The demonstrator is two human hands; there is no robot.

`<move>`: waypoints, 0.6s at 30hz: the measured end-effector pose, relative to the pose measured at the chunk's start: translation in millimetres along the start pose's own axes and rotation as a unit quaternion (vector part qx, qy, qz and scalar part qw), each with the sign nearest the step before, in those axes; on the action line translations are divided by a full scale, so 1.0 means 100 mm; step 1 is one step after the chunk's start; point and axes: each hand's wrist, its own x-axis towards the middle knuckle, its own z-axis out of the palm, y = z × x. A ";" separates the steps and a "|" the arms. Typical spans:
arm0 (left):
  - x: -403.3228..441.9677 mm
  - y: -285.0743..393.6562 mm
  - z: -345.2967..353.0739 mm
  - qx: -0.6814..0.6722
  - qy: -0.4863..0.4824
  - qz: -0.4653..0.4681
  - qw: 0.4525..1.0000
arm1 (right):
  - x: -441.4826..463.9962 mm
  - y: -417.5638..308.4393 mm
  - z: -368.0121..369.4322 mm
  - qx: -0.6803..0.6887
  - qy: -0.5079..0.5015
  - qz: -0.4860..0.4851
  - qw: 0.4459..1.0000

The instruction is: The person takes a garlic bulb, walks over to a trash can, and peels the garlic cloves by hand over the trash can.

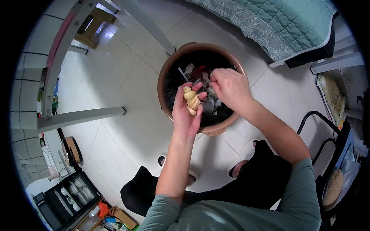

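Several garlic cloves (191, 101) lie in the palm of my left hand (186, 111), its fingers curled around them. Some cloves look pale and peeled, while others keep their skin. My right hand (230, 85) is closed, its fingertips pinched together just right of the garlic; whatever they hold, if anything, I cannot make out. Both hands are over a brown round bin (162, 90) lined with a black bag. Inside the bin are pale papery scraps (211, 104), something red (197, 72) and a white stick (182, 74).
The bin stands on white floor tiles (127, 88) in front of my feet. A metal table leg (154, 30) stands by its far left rim. A bed with a green quilted cover (277, 23) is at the upper right. To the right is a black-framed chair (327, 161); a black case (69, 196) sits lower left.
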 end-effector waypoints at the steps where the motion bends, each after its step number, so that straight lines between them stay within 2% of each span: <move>1: 0.00 -0.01 0.00 0.000 0.001 0.008 1.000 | 0.01 -0.01 0.00 -0.017 0.037 -0.017 0.999; 5: 0.00 0.00 -0.04 -0.013 -0.024 0.009 1.000 | -0.02 -0.01 0.01 -0.017 0.028 -0.043 0.999; 7: 0.00 0.02 -0.06 -0.029 -0.042 -0.004 0.999 | 0.01 -0.09 -0.03 0.061 0.107 -0.093 0.988; 8: 0.00 0.01 -0.05 -0.031 -0.039 -0.002 0.999 | 0.00 -0.14 -0.06 0.063 0.104 -0.095 0.988; 10: -0.01 0.00 0.05 -0.046 0.045 0.018 0.998 | -0.05 -0.26 -0.11 0.150 0.063 -0.194 0.967; 11: -0.01 0.01 0.09 -0.085 0.021 0.019 0.996 | -0.07 -0.35 -0.12 0.158 0.047 -0.206 0.965; 12: 0.00 0.00 0.08 -0.086 0.022 0.022 0.996 | -0.09 -0.40 -0.10 0.159 0.045 -0.208 0.964; 14: 0.00 -0.01 0.06 -0.074 0.015 0.051 0.996 | -0.13 -0.48 -0.08 0.136 -0.032 -0.188 0.972; 18: -0.01 -0.02 0.10 -0.080 0.008 0.062 0.995 | -0.17 -0.49 0.04 0.139 -0.040 -0.154 0.977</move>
